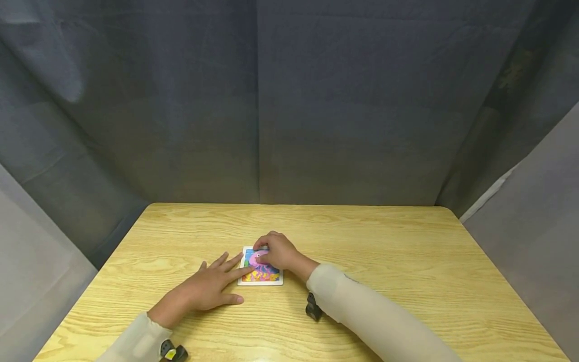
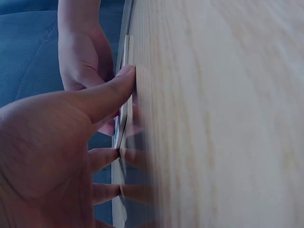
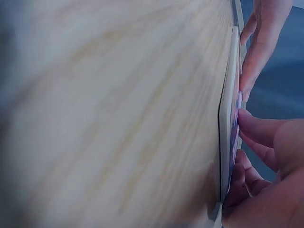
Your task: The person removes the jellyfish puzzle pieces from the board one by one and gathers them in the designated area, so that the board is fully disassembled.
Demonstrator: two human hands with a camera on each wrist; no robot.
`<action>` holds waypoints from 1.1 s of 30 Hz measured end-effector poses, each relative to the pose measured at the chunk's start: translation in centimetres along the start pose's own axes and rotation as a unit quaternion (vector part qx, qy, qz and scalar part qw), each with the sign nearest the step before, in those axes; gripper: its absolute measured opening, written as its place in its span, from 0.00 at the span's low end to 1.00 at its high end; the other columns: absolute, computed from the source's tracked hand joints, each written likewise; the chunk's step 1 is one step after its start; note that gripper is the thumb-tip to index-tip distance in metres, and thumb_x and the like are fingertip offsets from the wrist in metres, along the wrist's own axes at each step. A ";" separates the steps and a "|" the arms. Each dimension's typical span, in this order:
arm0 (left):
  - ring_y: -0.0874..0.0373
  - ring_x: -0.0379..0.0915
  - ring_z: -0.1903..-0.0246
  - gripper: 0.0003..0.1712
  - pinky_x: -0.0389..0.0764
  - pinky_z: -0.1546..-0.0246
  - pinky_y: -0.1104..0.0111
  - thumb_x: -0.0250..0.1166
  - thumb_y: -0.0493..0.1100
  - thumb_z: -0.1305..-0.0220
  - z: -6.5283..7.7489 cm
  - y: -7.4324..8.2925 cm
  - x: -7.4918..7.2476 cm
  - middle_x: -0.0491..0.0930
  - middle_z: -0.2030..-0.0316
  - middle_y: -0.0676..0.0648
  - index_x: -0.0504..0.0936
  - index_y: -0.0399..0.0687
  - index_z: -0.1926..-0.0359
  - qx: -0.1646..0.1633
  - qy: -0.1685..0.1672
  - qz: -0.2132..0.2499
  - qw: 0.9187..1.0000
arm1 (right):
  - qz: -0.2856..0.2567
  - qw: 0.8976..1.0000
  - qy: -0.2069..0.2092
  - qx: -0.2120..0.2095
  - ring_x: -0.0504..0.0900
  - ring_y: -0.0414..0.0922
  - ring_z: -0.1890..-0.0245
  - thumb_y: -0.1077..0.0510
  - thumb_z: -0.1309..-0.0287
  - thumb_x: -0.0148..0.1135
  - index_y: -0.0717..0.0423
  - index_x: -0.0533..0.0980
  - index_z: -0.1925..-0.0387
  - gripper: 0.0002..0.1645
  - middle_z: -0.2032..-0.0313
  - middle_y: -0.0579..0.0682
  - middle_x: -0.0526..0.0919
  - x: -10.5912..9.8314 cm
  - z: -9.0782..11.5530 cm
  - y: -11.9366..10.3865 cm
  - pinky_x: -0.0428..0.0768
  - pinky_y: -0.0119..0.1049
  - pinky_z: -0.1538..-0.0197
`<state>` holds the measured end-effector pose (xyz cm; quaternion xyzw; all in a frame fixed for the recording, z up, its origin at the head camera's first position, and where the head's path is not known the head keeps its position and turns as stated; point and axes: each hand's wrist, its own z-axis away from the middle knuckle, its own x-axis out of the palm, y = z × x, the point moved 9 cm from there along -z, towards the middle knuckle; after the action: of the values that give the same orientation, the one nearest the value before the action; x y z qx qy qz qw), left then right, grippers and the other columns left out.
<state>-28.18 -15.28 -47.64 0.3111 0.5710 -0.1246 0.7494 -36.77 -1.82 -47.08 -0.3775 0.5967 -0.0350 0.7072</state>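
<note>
A small square picture board (image 1: 266, 275) with a white border lies on the table, printed with a pink sea creature over yellow and pink shapes. My left hand (image 1: 209, 287) is spread palm down at its left side, one fingertip over the picture and the thumb on the wood below. From the right, my right hand (image 1: 279, 251) bends over the upper part, its thumb on the pink figure and fingers curled at the top edge. In the right wrist view the board (image 3: 228, 123) shows edge-on, with thumb and fingertips against its printed face.
The light wood table (image 1: 384, 261) extends around the board on every side. Dark grey curtains (image 1: 344, 110) hang behind its far edge, with paler panels left and right. A small black device (image 1: 313, 307) sits at the right cuff, another (image 1: 174, 351) at the left.
</note>
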 end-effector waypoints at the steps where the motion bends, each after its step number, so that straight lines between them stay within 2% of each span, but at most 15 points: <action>1: 0.26 0.41 0.23 0.44 0.49 0.42 0.17 0.60 0.69 0.31 0.0 0.0 0.0 0.45 0.18 0.42 0.59 0.67 0.20 -0.001 0.000 0.001 1.000 | -0.003 1.000 0.003 0.003 0.78 0.48 0.47 0.55 0.39 0.75 0.50 0.86 0.50 0.16 0.50 0.49 0.84 0.0 0.0 0.0 0.77 0.47 0.37; 13: 0.26 0.38 0.23 0.46 0.46 0.42 0.16 0.61 0.68 0.31 0.0 0.2 0.1 0.44 0.18 0.41 0.57 0.61 0.19 0.006 0.000 0.010 1.000 | -0.037 0.998 -0.008 0.051 0.76 0.51 0.42 0.57 0.42 0.77 0.49 0.86 0.53 0.14 0.49 0.49 0.83 0.0 -0.1 0.3 0.73 0.51 0.33; 17: 0.26 0.38 0.23 0.46 0.45 0.42 0.16 0.61 0.67 0.31 0.0 0.4 0.0 0.44 0.18 0.40 0.58 0.60 0.19 0.008 0.003 0.009 1.000 | -0.044 0.997 -0.007 0.063 0.76 0.51 0.43 0.57 0.42 0.77 0.48 0.86 0.54 0.13 0.50 0.49 0.82 0.0 -0.1 0.3 0.73 0.51 0.34; 23: 0.24 0.38 0.23 0.46 0.46 0.43 0.16 0.61 0.67 0.31 0.0 0.4 0.0 0.43 0.18 0.39 0.57 0.59 0.19 0.015 0.007 0.004 1.000 | -0.025 0.997 -0.001 0.076 0.77 0.48 0.46 0.58 0.44 0.78 0.48 0.86 0.58 0.12 0.52 0.48 0.83 -0.1 -0.4 0.0 0.75 0.51 0.37; 28: 0.25 0.37 0.23 0.46 0.46 0.42 0.16 0.60 0.68 0.31 0.0 0.3 0.1 0.43 0.18 0.40 0.57 0.60 0.19 0.011 0.003 0.004 1.000 | -0.021 0.995 -0.008 0.095 0.76 0.50 0.42 0.58 0.44 0.78 0.46 0.84 0.59 0.12 0.50 0.47 0.82 0.0 -0.6 0.1 0.73 0.57 0.36; 33: 0.26 0.37 0.22 0.46 0.46 0.42 0.16 0.60 0.68 0.30 0.0 0.2 0.2 0.43 0.18 0.41 0.56 0.61 0.19 0.010 0.001 0.004 1.000 | -0.012 0.994 -0.013 0.107 0.77 0.50 0.47 0.58 0.45 0.78 0.46 0.84 0.65 0.09 0.51 0.48 0.80 0.1 -0.6 0.1 0.74 0.60 0.40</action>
<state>-27.99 -15.05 -47.73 0.3205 0.5697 -0.1269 0.7461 -37.32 -2.09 -47.20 -0.3073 0.5753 -0.1027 0.7510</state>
